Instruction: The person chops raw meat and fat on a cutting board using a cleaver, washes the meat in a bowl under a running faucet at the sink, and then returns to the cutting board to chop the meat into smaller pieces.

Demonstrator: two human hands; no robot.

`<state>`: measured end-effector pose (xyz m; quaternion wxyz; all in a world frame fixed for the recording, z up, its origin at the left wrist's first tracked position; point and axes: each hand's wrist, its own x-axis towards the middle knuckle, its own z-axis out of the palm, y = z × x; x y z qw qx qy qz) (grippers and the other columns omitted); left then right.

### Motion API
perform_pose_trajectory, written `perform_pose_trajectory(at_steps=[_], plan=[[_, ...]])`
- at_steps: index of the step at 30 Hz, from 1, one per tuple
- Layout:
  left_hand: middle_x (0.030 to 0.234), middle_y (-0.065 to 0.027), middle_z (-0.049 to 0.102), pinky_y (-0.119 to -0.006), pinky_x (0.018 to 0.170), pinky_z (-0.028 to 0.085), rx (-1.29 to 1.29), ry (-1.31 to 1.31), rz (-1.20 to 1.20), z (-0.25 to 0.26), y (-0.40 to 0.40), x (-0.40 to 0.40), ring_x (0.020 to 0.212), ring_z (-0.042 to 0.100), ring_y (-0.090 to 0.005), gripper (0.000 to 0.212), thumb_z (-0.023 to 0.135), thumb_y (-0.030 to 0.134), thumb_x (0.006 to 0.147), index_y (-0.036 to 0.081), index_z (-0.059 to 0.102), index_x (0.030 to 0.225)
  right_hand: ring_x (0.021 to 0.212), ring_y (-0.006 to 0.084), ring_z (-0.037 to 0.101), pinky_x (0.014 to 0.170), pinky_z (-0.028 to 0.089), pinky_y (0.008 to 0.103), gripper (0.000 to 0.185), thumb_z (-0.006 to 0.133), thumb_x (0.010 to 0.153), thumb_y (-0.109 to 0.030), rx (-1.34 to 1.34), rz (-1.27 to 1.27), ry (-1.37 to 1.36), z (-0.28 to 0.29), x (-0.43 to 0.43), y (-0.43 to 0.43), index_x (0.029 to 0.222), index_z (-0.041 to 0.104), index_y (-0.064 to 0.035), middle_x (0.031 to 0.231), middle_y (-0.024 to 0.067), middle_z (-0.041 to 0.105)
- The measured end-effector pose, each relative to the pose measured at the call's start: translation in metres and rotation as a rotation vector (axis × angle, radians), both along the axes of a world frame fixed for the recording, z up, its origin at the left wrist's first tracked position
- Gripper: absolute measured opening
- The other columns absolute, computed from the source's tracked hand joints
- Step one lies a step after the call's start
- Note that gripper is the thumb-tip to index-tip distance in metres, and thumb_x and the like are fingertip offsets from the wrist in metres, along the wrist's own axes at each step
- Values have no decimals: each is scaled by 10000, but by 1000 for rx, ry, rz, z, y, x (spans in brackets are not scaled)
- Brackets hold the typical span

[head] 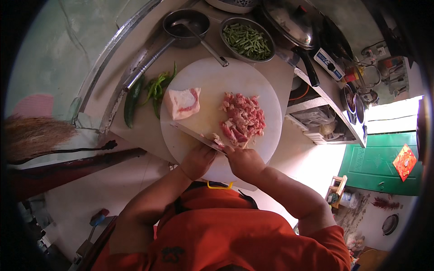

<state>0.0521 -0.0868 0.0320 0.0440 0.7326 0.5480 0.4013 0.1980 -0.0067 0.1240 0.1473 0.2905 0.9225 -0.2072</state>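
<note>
A round white cutting board (190, 73) lies before me. My right hand (244, 164) grips a kitchen knife (200, 136) by its handle, with the blade slanting up and left across the board. Close behind the blade, my left hand (200, 162) has its fingers bunched low over the board; whatever lies under them is hidden. Just past the blade sits a small cut piece of meat (216, 138). A heap of chopped raw meat (244, 117) covers the board's right part. At the upper left of the board rests a thick block of fatty meat (183, 103).
Left of the board lie a cucumber (133, 103) and green peppers (157, 84). Behind stand a long-handled pot (185, 40) with a ladle (210, 49) reaching over the board, a metal bowl of cut green beans (247, 41), and a lidded pan (288, 25) whose handle juts toward me.
</note>
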Motion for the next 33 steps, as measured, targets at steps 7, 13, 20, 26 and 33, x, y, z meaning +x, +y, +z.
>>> perform_pose_trajectory(at_steps=[7,13,20,26,33], plan=[[992,-150,534,-365,798,452,-96,-63,-36,-2,-9,-2,902,525,-304,310,573,41,718,-14,535,1020,601,325,592,533,471,417,244,488,828,-164,78,-85,134,0,16,1,1044,464,-55,651,152,590],[957,-148,551,-365,807,452,-34,24,23,-10,-11,-1,902,526,-307,284,585,55,714,-14,542,986,603,299,603,542,477,395,238,461,832,-143,57,-6,35,25,35,-10,1052,472,-52,669,134,599],[949,-141,562,-367,801,458,-50,-6,14,-11,-14,-1,888,536,-304,268,588,62,715,-5,547,971,623,312,606,573,484,401,189,455,792,-97,-69,-28,-117,34,16,-6,967,498,-39,692,148,605],[929,-129,559,-369,771,465,1,-38,8,-7,-10,0,861,541,-288,290,592,52,709,8,549,992,614,314,605,548,484,408,195,451,808,-105,67,18,55,-8,-5,-2,986,480,-30,668,163,596],[892,-119,545,-367,750,462,-35,-118,30,-4,-12,-3,830,534,-290,283,596,46,704,19,547,982,609,336,589,558,470,426,197,467,849,-196,5,-96,89,20,12,-2,995,485,-66,648,151,589]])
